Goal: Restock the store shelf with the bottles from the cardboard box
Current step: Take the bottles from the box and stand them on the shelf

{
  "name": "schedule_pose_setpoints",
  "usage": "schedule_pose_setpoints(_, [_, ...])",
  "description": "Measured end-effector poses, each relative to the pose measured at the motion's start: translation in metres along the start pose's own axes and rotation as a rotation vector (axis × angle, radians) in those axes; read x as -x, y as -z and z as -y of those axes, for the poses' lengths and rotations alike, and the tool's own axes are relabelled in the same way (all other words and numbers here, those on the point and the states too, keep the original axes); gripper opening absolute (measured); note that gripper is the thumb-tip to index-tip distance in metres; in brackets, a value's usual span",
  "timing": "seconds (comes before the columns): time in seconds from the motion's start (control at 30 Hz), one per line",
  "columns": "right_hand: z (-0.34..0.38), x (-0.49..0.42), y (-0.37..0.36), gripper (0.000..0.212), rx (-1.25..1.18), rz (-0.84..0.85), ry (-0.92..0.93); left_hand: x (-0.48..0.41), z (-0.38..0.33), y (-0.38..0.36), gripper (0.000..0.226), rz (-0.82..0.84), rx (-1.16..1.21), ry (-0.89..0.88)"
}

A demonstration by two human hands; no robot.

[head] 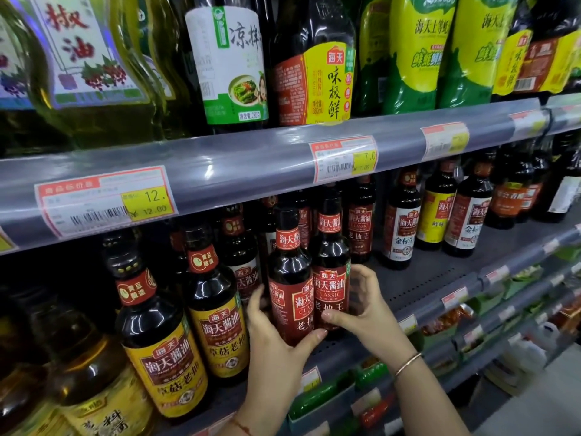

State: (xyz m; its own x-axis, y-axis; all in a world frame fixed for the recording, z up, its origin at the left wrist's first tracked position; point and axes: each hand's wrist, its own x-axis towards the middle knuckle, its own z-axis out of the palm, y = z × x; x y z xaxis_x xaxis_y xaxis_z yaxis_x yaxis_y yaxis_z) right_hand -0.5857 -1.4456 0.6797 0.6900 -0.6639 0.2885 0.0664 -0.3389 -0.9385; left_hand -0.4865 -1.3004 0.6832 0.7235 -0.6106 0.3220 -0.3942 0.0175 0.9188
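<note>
Two dark soy sauce bottles with red labels stand side by side at the front of the middle shelf (434,278). My left hand (276,338) wraps the left bottle (290,278) low on its label. My right hand (361,306) grips the right bottle (331,272), thumb across the label, fingers behind it. More red-label bottles of the same kind stand behind them. The cardboard box is out of view.
Yellow-label soy bottles (217,319) stand close on the left. Other dark bottles (402,225) line the shelf further right, with bare perforated shelf between. The upper shelf rail with price tags (344,158) hangs just above the bottle caps. Lower shelves hold green packets.
</note>
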Motion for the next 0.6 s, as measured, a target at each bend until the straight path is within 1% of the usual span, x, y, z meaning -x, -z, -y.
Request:
schedule_pose_setpoints(0.1, [-0.002,0.001,-0.003,0.076,0.032,-0.04,-0.002,0.001,0.008,-0.003,0.092,-0.03,-0.041,-0.001])
schedule_pose_setpoints(0.23, [-0.004,0.001,-0.004,0.074,0.026,-0.096,-0.011,-0.002,0.013,-0.008,0.081,-0.043,-0.038,0.008])
schedule_pose_setpoints(0.4, [-0.005,-0.008,0.003,0.07,-0.014,-0.125,-0.012,-0.014,0.01,-0.019,0.074,-0.027,-0.006,0.019])
schedule_pose_setpoints(0.6, [-0.006,-0.032,0.013,0.07,-0.041,-0.126,-0.018,-0.039,0.007,-0.037,0.074,-0.035,-0.007,0.048])
